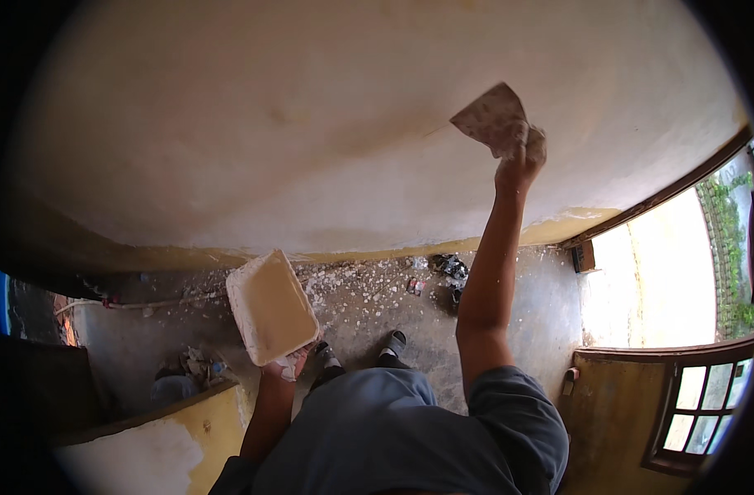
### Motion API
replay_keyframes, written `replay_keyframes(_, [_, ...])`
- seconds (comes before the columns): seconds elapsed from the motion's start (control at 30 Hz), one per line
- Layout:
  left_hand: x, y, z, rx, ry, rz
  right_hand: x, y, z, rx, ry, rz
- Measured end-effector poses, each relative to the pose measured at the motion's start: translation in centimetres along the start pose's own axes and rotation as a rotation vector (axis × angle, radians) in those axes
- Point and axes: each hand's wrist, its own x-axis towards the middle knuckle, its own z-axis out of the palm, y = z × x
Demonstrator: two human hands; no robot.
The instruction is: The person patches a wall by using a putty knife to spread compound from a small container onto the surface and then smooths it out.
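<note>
Raised in front of me, my right hand (pixel 521 153) is closed round the lower corner of a flat putty spreader (pixel 488 120). Its wide, smeared blade is at the wall (pixel 311 107); I cannot tell whether the edge touches. The wall is pale and patchy, with a darker streak leading left from the blade. Low on the left, my left hand (pixel 288 365) grips the near end of a rectangular tub (pixel 274 305). Whitish smears coat the tub's rim and sides, and its inside looks cream-coloured. Most of the left fingers are hidden beneath it.
White crumbs and flakes litter the grey floor (pixel 377 285) along the wall's foot. A crumpled black plastic bag (pixel 449 266) lies there beside a small packet (pixel 415 286). A low wall (pixel 220 417) stands left of me; a bright doorway (pixel 649 272) opens at right, near a paned window (pixel 707 404).
</note>
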Motion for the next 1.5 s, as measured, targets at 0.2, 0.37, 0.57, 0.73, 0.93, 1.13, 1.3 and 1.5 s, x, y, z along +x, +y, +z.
replay_keyframes(0.2, [0.1,-0.9,1.3,0.015,-0.01,0.025,0.3,-2.1,-1.9,0.348,0.41,0.26])
replay_keyframes(0.37, [0.1,-1.7,1.3,0.038,-0.027,0.047,-14.3,0.9,6.1,-0.15,-0.495,-0.162])
replay_keyframes(0.57, [0.2,-1.4,0.5,0.021,0.012,0.031,-18.7,5.0,10.8,-0.637,-0.548,-0.184])
replay_keyframes(0.73, [-0.5,-2.1,-0.4,-0.03,0.076,0.047,-13.3,3.7,8.1,-0.616,-0.33,-0.16])
replay_keyframes(0.93, [-0.2,-2.2,-0.1,-0.082,-0.009,0.024,-7.0,1.1,4.3,-0.595,-0.193,-0.161])
replay_keyframes(1.13, [-0.5,-2.3,-0.4,-0.08,0.056,0.027,-0.8,0.3,0.0,-0.561,0.003,-0.141])
replay_keyframes(1.3, [-0.3,-2.4,0.9,-0.006,0.028,0.043,4.8,2.3,-7.0,-0.421,0.585,0.178])
replay_keyframes(1.5, [-0.2,-2.3,1.0,-0.104,0.063,0.04,-9.7,5.9,-1.2,-0.401,0.021,0.126])
